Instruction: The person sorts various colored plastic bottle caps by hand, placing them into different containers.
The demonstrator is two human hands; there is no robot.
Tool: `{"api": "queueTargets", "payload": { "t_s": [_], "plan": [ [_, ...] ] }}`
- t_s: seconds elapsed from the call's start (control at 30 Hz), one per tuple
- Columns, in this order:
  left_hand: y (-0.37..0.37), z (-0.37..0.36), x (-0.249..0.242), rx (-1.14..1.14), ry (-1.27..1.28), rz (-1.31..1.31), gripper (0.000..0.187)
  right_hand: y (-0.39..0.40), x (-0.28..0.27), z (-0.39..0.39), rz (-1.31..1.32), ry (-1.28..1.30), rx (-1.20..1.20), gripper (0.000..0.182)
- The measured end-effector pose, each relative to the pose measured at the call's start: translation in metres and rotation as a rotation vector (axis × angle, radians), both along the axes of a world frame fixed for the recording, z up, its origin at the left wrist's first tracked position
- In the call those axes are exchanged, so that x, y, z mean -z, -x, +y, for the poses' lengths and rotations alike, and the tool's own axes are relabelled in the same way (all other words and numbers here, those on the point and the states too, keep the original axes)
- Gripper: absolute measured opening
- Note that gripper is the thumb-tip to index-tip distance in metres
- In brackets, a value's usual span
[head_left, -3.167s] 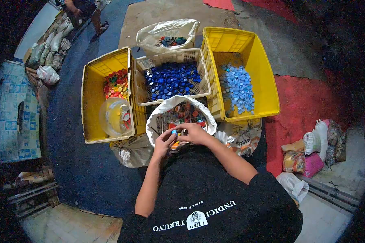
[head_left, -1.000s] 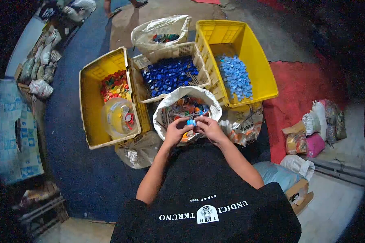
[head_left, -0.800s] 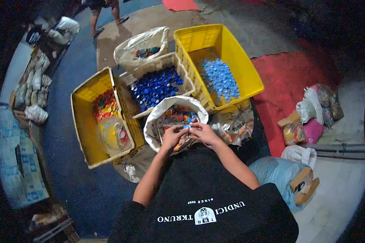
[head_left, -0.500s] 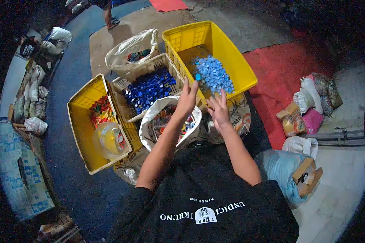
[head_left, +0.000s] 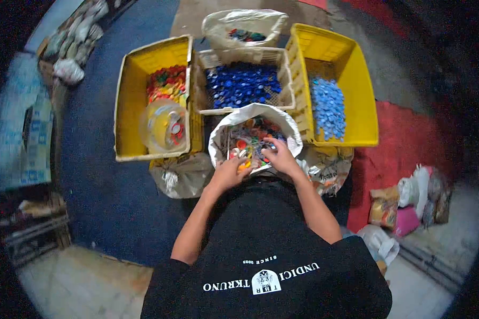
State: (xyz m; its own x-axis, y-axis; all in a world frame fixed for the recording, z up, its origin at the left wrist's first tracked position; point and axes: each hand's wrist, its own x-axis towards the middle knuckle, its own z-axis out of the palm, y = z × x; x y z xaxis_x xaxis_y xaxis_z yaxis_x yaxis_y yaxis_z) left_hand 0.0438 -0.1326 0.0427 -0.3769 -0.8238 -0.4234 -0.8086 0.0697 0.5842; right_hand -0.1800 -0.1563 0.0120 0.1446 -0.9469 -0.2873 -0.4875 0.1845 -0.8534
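Just in front of my body is a white sack (head_left: 216,139) with its mouth folded open, filled with mixed bottle caps (head_left: 241,144) in red, white, yellow and other colours. My left hand (head_left: 230,173) reaches over the sack's near left rim, fingers apart beside some yellow caps (head_left: 245,165). From the right, my right hand (head_left: 281,158) dips into the sack with thumb and forefinger spread over the caps. I see nothing clearly held in either hand; some fingertips blend with the caps.
Beyond the sack stands a pale crate of dark blue caps (head_left: 242,85). A yellow crate (head_left: 130,106) on the left holds red and yellow caps and a clear round tub (head_left: 153,125). Light blue caps (head_left: 329,109) lie in the right yellow crate (head_left: 361,101). Behind is another white sack (head_left: 218,26).
Both hands have come back from the right yellow crate, where a light blue cap showed by my left fingertips, down to the white sack. The view has turned too.
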Motion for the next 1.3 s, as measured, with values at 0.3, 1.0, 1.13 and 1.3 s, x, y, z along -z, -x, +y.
{"api": "queueTargets", "payload": {
  "t_s": [0.3, 1.0, 1.13, 1.3],
  "plan": [
    [-0.013, 0.044, -0.006, 0.134, 0.267, -0.201, 0.028, -0.015, 0.039, -0.085, 0.51, -0.091, -0.488, 0.04],
    [-0.014, 0.028, -0.007, -0.156, 0.373, -0.027, 0.029, -0.057, 0.083, -0.022, 0.588, -0.116, -0.701, 0.072],
    [-0.007, -0.006, 0.012, -0.046, 0.293, 0.066, 0.031, -0.063, 0.044, -0.013, 0.579, -0.138, -0.635, 0.058],
    [0.01, -0.072, 0.082, 0.134, 0.153, -0.028, 0.041, -0.067, 0.044, 0.015, 0.703, -0.139, -0.65, 0.049]
  ]
}}
